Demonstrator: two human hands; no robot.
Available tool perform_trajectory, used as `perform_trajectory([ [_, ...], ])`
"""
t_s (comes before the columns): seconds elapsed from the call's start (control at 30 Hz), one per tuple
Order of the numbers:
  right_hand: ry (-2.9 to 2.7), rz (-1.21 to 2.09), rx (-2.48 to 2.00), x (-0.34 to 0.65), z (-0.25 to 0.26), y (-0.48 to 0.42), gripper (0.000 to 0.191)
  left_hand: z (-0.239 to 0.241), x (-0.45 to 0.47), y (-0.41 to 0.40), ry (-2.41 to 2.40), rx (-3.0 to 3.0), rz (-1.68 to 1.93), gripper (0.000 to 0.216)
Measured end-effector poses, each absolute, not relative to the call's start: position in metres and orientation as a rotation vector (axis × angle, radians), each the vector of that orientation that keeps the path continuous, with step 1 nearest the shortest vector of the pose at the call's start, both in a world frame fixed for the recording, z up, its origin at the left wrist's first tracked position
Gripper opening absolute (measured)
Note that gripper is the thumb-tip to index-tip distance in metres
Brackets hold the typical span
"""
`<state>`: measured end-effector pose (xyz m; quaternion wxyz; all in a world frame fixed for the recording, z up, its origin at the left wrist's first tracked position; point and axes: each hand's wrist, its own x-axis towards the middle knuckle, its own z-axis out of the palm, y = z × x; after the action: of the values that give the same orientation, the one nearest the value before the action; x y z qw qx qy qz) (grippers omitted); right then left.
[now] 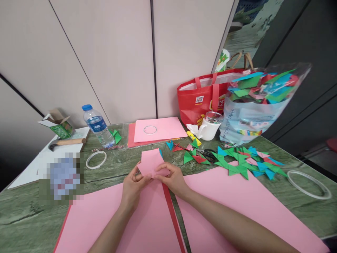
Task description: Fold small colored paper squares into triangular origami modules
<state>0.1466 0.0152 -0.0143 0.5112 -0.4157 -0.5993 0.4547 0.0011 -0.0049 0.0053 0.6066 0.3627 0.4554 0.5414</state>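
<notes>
Both hands hold one piece of pink paper (pixel 151 162), partly folded, above the large pink sheets. My left hand (pixel 133 184) grips its lower left edge, thumb in front and fingers behind. My right hand (pixel 174 178) pinches its lower right side, and the two thumbs nearly meet at the bottom. A bit of blue shows behind the paper's upper right corner. Below lie a large pink sheet (pixel 105 214) with red edges on the left and another pink sheet (pixel 237 207) on the right.
Folded paper stars (pixel 234 163), scissors (pixel 209 154) and a glue stick (pixel 194 138) lie right of centre. Behind stand a white mug (pixel 210 128), a red bag (pixel 192 105) and a plastic bag of folded paper (pixel 244 119). A water bottle (pixel 98 124), tape roll (pixel 96 160) and hammer (pixel 68 142) are left.
</notes>
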Motion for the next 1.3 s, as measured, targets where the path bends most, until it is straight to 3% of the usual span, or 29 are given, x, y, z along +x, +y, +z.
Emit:
perform_trajectory([
  [0.2, -1.486, 1.041, -0.986, 0.1467, -0.0126, 0.0147, 0.011, 0.0058, 0.0013, -0.0052, 1.036, 0.822, 1.237, 0.072],
  [0.5, -1.495, 1.084, -1.029, 0.1454, -0.0177, 0.0152, 0.017, 0.0058, 0.0028, -0.0045, 1.14, 0.767, 1.218, 0.058],
  [1.3, -1.531, 1.012, -1.036, 0.1455, -0.0192, 0.0152, 0.026, 0.0013, 0.0048, -0.0042, 1.128, 0.738, 1.304, 0.062],
])
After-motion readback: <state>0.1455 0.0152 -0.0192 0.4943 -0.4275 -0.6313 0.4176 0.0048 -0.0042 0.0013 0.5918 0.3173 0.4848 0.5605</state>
